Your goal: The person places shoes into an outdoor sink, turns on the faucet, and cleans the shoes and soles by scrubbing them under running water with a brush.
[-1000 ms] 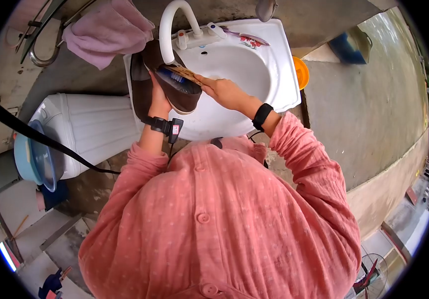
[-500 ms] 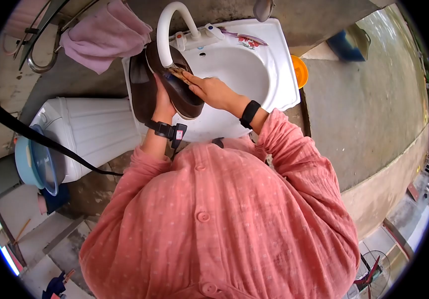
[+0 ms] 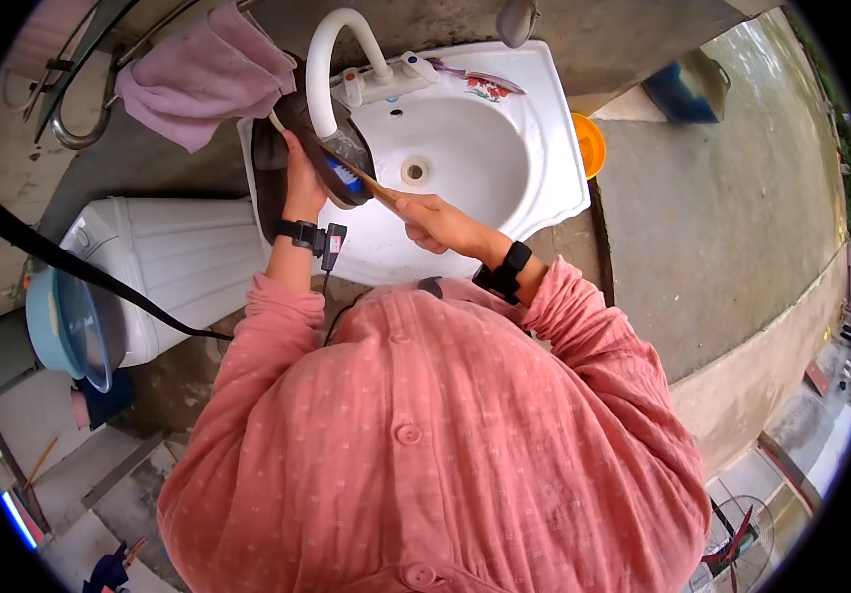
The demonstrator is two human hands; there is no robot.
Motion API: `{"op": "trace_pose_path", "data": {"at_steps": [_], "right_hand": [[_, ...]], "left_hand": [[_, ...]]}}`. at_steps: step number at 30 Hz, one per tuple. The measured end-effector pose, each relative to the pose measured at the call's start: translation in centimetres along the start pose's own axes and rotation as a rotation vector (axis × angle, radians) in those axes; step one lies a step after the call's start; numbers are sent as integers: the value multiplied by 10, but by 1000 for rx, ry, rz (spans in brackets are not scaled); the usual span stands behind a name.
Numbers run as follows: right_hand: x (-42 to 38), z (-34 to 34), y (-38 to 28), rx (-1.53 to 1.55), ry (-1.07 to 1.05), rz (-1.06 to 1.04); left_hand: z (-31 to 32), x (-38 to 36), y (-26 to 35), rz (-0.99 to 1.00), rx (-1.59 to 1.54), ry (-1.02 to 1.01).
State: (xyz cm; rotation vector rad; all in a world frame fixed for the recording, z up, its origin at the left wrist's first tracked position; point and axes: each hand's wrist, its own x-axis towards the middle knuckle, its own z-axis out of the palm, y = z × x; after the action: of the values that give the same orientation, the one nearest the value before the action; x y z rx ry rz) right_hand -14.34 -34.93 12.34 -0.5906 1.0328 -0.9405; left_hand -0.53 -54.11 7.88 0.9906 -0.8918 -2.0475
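My left hand (image 3: pixel 304 180) grips a dark brown shoe (image 3: pixel 353 138) by its side, holding it tilted over the left part of the white sink (image 3: pixel 554 168). The curved white faucet (image 3: pixel 319 84) ends right over the shoe's opening. In my right hand (image 3: pixel 443 223) is a wooden-handled brush (image 3: pixel 379 190), fingers closed round the handle. Its blue and white bristles are at the shoe's near end, inside the opening. A second dark brown shoe (image 3: pixel 269 183) lies on the sink's left edge, partly hidden behind my left hand.
A pink towel (image 3: pixel 208 74) hangs at the upper left. A purple toothbrush-like item (image 3: pixel 495 79) lies on the sink's back ledge. An orange basin (image 3: pixel 589 146) is right of the sink. A white washing machine (image 3: pixel 169 257) with blue basins (image 3: pixel 55 321) stands left.
The shoe has shifted left and tilted, uncovering the sink drain. My right hand has moved down and slightly right with the brush, whose bristles now show near the shoe's near end.
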Motion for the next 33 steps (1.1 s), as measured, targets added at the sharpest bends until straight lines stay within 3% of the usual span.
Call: {"op": "trace_pose_path", "data": {"at_steps": [4,7,8,9,11,12,13,14,16,19,22,26,29,31,32,33], "right_hand": [[-6,-20,5,43,-66,91],[3,-34,14,-417,-2,179],[21,-41,42,-413,0,179],[43,-48,79,-603,77,-265],[49,-47,87,-783,145,-718],[34,-36,66,-918,183,-504],[20,-23,46,-1045,220,-284],[11,-12,31,-1046,218,-285],[2,5,14,-1328,360,-153],[-2,5,16,-1347,523,-277],[-9,7,7,-1390,571,-256],[-12,1,4,-1368,612,-230],[-11,-13,17,-1150,622,-297],[-9,-19,26,-762,651,-479],[-10,-24,30,-762,647,-480],[-16,-22,23,-264,559,-181]], "left_hand": [[-2,3,-9,66,102,-18],[-4,0,-17,152,161,22],[-8,-1,-20,255,387,30],[-10,-2,-22,358,612,38],[-2,-8,-17,391,724,-36],[3,-13,-14,417,837,-108],[7,-14,-15,465,747,-96],[5,-13,-17,466,747,-94],[2,-11,-23,601,796,-19],[1,-14,-25,730,916,91],[-2,-13,-27,681,792,101],[1,-31,-20,495,636,132],[-2,-43,-11,283,252,-1],[-13,-46,-12,245,132,-38],[-19,-47,-13,205,13,-79],[-21,-51,-15,185,-57,-85]]}}
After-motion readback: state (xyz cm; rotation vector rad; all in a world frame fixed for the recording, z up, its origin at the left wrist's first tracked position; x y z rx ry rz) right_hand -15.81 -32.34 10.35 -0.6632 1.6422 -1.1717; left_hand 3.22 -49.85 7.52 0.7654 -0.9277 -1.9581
